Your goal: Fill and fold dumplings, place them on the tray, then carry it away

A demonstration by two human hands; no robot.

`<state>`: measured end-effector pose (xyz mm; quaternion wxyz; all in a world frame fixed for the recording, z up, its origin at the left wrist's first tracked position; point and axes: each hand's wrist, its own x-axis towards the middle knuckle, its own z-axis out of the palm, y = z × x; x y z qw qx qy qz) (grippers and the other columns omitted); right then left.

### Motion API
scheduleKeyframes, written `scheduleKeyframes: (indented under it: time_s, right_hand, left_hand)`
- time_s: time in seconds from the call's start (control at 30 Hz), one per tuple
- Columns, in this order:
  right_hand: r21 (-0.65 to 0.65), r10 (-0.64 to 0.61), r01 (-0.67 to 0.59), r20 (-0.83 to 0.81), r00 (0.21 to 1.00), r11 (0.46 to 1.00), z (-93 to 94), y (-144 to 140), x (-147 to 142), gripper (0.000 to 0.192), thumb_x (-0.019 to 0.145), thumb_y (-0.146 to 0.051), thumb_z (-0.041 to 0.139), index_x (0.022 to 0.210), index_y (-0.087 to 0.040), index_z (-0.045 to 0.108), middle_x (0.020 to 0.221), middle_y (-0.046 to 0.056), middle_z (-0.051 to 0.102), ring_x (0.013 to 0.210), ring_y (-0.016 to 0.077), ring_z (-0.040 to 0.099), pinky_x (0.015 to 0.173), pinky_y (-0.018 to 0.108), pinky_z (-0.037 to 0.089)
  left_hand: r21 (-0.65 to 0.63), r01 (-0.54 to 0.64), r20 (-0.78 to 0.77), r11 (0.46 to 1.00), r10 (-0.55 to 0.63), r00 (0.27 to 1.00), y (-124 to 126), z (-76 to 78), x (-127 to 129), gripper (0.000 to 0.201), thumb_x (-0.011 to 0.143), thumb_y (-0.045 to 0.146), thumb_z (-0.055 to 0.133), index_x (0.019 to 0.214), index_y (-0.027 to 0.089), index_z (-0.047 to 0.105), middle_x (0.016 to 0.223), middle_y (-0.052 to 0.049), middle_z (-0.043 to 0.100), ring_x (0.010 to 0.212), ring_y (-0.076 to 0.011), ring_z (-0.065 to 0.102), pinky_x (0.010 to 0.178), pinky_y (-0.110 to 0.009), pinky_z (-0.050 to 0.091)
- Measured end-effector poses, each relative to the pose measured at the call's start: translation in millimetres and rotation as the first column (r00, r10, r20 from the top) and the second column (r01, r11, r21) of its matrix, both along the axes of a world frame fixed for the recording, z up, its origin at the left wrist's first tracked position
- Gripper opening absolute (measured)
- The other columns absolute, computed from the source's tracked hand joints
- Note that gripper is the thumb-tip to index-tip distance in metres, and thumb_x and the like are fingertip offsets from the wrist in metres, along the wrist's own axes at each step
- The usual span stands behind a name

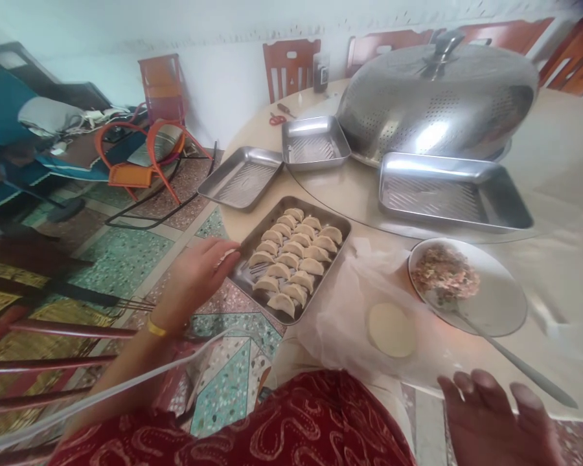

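My left hand (199, 272) is at the left edge of a metal tray (238, 278) that holds rows of folded dumplings (291, 248). Its fingers are closed together with a small pale bit between them, too little of it showing to name. The fingertips meet or overlap the tray's rim; I cannot tell whether they grip it. My right hand (500, 421) is open at the lower right, fingers apart and holding nothing. Before it lie a round dough wrapper (392, 330) on a thin plastic sheet (337, 310) and a plate (502, 298) of minced filling (445, 272) with a long-handled utensil (525, 369).
Three more metal trays, left (245, 178), middle (315, 145) and right (437, 194), stand farther back on the round table (364, 226). Behind them is a big perforated metal cover (437, 103). Red-handled scissors (277, 120) and a dark bottle (321, 72) lie beyond. Wooden chairs (291, 65) surround the table.
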<state>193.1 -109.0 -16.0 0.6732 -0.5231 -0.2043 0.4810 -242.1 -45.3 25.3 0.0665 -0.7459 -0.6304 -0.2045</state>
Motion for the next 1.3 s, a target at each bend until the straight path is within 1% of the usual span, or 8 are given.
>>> scheduleKeyframes:
  time_s: [0.13, 0.3, 0.43, 0.53, 0.67, 0.8, 0.97, 1.3]
  right_hand:
    - [0.109, 0.123, -0.133, 0.097, 0.988, 0.985, -5.5, 3, 16, 0.038, 0.065, -0.065, 0.063, 0.080, -0.032, 0.075, 0.078, 0.005, 0.072, 0.069, 0.0238, 0.065, 0.070, 0.046, 0.053]
    - [0.155, 0.275, -0.313, 0.225, 0.935, 0.937, 2.0, 4, 13, 0.036, 0.069, -0.059, 0.071, 0.086, -0.027, 0.076, 0.083, 0.006, 0.074, 0.074, 0.0242, 0.069, 0.070, 0.042, 0.055]
    - [0.165, 0.086, -0.181, 0.461, 0.883, 0.970, -1.6, -7, 3, 0.023, 0.083, -0.043, 0.066, 0.090, -0.023, 0.073, 0.091, 0.007, 0.072, 0.076, 0.0215, 0.068, 0.070, 0.039, 0.055]
    - [0.098, 0.103, -0.192, 0.571, 0.814, 0.976, -3.3, -15, -4, 0.016, 0.087, -0.031, 0.063, 0.097, -0.024, 0.072, 0.100, 0.007, 0.070, 0.082, 0.0203, 0.068, 0.075, 0.038, 0.056]
    - [0.086, 0.107, -0.257, 0.750, 0.652, 0.963, -6.3, -12, -4, 0.017, 0.089, -0.021, 0.058, 0.099, -0.026, 0.071, 0.100, 0.004, 0.070, 0.095, 0.0180, 0.067, 0.081, 0.034, 0.056]
    - [0.106, 0.074, -0.306, 0.849, 0.523, 0.946, -13.4, -12, 4, 0.021, 0.089, -0.016, 0.056, 0.103, -0.026, 0.068, 0.103, 0.005, 0.069, 0.097, 0.0174, 0.067, 0.082, 0.034, 0.057]
    - [0.106, 0.056, -0.314, 0.883, 0.465, 0.944, -21.5, -19, 9, 0.024, 0.089, -0.012, 0.054, 0.105, -0.025, 0.067, 0.106, 0.007, 0.068, 0.101, 0.0193, 0.066, 0.085, 0.037, 0.057]
    - [0.146, 0.040, -0.325, 0.864, 0.502, 0.934, -24.0, -23, 10, 0.022, 0.089, -0.013, 0.056, 0.104, -0.025, 0.067, 0.105, 0.007, 0.067, 0.099, 0.0189, 0.065, 0.083, 0.036, 0.058]
  left_hand:
    - [0.086, 0.074, 0.208, 0.994, -0.091, 0.974, -22, -4.4, 38, 0.012, 0.092, 0.015, 0.055, 0.102, 0.018, 0.062, 0.095, -0.006, 0.070, 0.090, -0.0168, 0.066, 0.082, -0.029, 0.052]
    - [0.133, 0.319, 0.242, 0.939, -0.342, 0.908, -23, -10.2, 97, 0.011, 0.090, 0.013, 0.057, 0.100, 0.018, 0.061, 0.090, -0.005, 0.071, 0.083, -0.0164, 0.065, 0.074, -0.029, 0.052]
    - [0.132, 0.395, 0.232, 0.909, -0.416, 0.879, -16, -3.4, 125, 0.013, 0.092, 0.016, 0.057, 0.104, 0.015, 0.061, 0.091, -0.007, 0.070, 0.083, -0.0180, 0.064, 0.073, -0.030, 0.051]
    - [0.057, 0.479, 0.242, 0.876, -0.478, 0.845, -7, -2.1, 151, 0.013, 0.094, 0.019, 0.055, 0.102, 0.013, 0.063, 0.092, -0.009, 0.068, 0.084, -0.0197, 0.062, 0.073, -0.032, 0.050]
    - [-0.120, 0.666, 0.247, 0.737, -0.627, 0.738, 8, -10.7, 201, 0.017, 0.095, 0.025, 0.053, 0.101, 0.014, 0.064, 0.096, -0.009, 0.065, 0.089, -0.0213, 0.058, 0.078, -0.035, 0.048]
    - [-0.282, 0.680, 0.124, 0.677, -0.677, 0.725, 19, -17.5, 239, 0.018, 0.093, 0.028, 0.054, 0.095, 0.014, 0.064, 0.094, -0.010, 0.062, 0.089, -0.0237, 0.055, 0.079, -0.038, 0.045]
    - [-0.452, 0.570, 0.011, 0.687, -0.634, 0.773, 23, -19.8, 254, 0.019, 0.091, 0.029, 0.054, 0.089, 0.014, 0.064, 0.092, -0.011, 0.063, 0.087, -0.0251, 0.055, 0.075, -0.038, 0.042]
    - [-0.459, 0.567, 0.098, 0.684, -0.595, 0.798, 27, -29.4, 254, 0.024, 0.093, 0.023, 0.049, 0.083, 0.014, 0.069, 0.089, -0.009, 0.064, 0.084, -0.0202, 0.056, 0.076, -0.034, 0.042]
